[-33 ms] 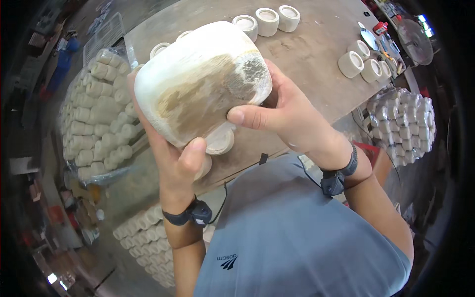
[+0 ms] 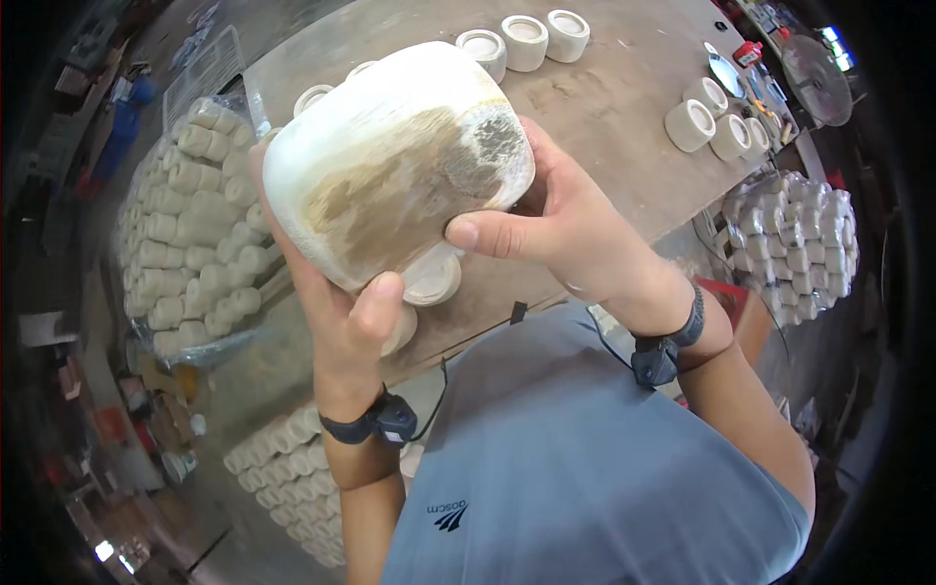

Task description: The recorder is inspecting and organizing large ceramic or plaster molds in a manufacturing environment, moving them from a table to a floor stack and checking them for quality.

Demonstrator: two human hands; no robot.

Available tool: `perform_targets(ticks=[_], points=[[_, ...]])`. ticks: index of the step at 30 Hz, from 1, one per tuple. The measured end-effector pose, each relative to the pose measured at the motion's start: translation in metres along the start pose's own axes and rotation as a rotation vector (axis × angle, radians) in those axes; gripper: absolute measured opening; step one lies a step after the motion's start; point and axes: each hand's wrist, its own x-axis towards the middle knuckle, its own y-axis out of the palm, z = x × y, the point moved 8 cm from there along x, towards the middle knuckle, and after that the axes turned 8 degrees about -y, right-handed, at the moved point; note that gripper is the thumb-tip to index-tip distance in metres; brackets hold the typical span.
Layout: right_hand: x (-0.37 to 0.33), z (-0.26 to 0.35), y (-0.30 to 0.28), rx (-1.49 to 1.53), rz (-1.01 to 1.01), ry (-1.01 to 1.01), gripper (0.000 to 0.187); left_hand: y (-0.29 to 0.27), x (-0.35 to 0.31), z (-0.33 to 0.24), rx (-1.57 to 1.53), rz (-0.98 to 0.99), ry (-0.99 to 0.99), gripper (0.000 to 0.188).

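A chunky white block with rounded corners (image 2: 390,180), plaster-like, is raised over the table, its upper face stained brown with a grey rough patch at the right corner. Around its left and near edge my left hand (image 2: 336,317) is closed, thumb at the near rim. My right hand (image 2: 575,224) grips the right side, thumb pressed on the stained face, other fingers hidden behind. Directly below the block, partly covered, is a pale round clay cup (image 2: 434,280). Another cup (image 2: 400,331) peeks out beside my left hand.
Pale thick-walled cups (image 2: 525,44) stand along the far side of the brown table (image 2: 604,146); several more (image 2: 690,127) are at the right near tools and a red bottle (image 2: 748,54). Stacked pale pieces fill a plastic-lined container (image 2: 200,224) at left and a wrapped pile (image 2: 795,244) at right.
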Motion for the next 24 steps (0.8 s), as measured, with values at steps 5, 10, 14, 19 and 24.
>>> perform_targets(ticks=[5, 10, 14, 19, 24], points=[[-0.004, 0.003, -0.001, -0.032, 0.009, -0.019, 0.087, 0.002, 0.001, 0.001, 0.024, 0.008, 0.019, 0.120], [-0.004, 0.003, -0.001, -0.045, 0.021, -0.095, 0.087, 0.003, 0.003, 0.001, 0.003, 0.013, 0.051, 0.123], [-0.005, 0.006, 0.003, -0.012, -0.001, -0.070, 0.082, -0.001, -0.004, 0.005, -0.058, 0.000, -0.012, 0.122], [-0.006, 0.007, 0.006, -0.049, 0.022, -0.142, 0.074, -0.009, -0.012, 0.014, -0.069, -0.025, -0.119, 0.115], [-0.010, 0.011, 0.002, -0.322, -0.013, -0.288, 0.072, -0.005, -0.008, 0.010, -0.112, -0.033, -0.097, 0.102]])
